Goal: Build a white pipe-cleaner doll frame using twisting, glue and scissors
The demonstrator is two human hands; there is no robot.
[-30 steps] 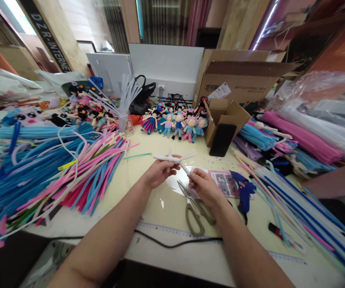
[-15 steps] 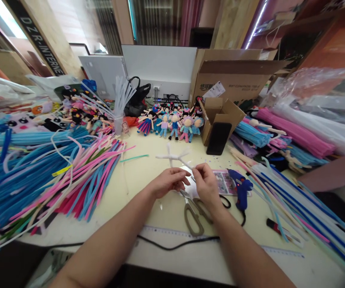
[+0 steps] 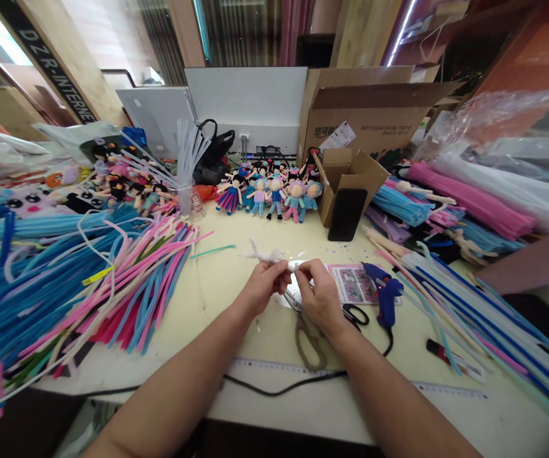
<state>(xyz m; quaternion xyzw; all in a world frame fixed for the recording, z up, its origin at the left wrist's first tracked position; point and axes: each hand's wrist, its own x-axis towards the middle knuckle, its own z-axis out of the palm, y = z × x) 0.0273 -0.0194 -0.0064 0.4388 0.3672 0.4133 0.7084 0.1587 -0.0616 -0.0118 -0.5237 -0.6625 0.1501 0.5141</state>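
Observation:
Both of my hands hold a small white pipe-cleaner figure (image 3: 265,255) just above the pale yellow table (image 3: 226,305). My left hand (image 3: 263,285) pinches its middle from the left. My right hand (image 3: 317,294) pinches the end nearest me, fingertips almost touching the left hand's. The figure's thin limbs stick out to the far left of my fingers. Right under my hands lie scissors (image 3: 310,340) with grey-brown handles.
A blue glue gun (image 3: 385,293) lies right of the scissors on a printed card (image 3: 350,283). Heaps of pipe cleaners (image 3: 78,280) fill the left, more bundles (image 3: 465,305) the right. Finished dolls (image 3: 274,191), a small box with a phone (image 3: 348,213) and a large carton (image 3: 374,114) stand behind. A ruler (image 3: 264,366) and a black cable run along the near edge.
My hands have drawn together and lowered the white figure toward the table. The figure, earlier spread out with its limbs upward, is now gathered between both sets of fingertips.

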